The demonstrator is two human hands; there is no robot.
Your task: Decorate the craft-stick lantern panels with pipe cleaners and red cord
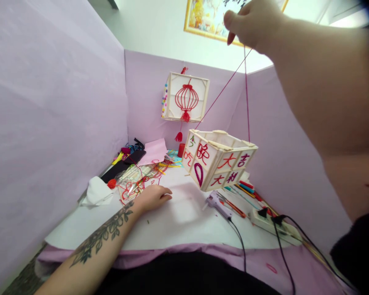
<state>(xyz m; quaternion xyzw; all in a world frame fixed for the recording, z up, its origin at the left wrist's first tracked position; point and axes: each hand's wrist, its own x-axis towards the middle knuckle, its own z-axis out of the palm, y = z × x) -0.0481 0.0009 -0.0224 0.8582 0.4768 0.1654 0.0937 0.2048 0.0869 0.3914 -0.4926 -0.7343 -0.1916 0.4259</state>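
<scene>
My right hand (252, 24) is raised high and pinches a red string (246, 94). From that string a wooden stick lantern (218, 157) with red characters on white panels hangs tilted above the white sheet (178, 221). My left hand (153, 196) rests palm down on the sheet, fingers loosely curled, holding nothing. It lies just beside a tangle of red string and plastic bags (135, 182).
A second lantern (186, 97) with a red lantern drawing hangs on the back purple wall. A glue gun (217, 203) with black cord, coloured sticks (242, 190) and a power strip (272, 223) lie at right. Pink paper (153, 152) and black items sit at back left.
</scene>
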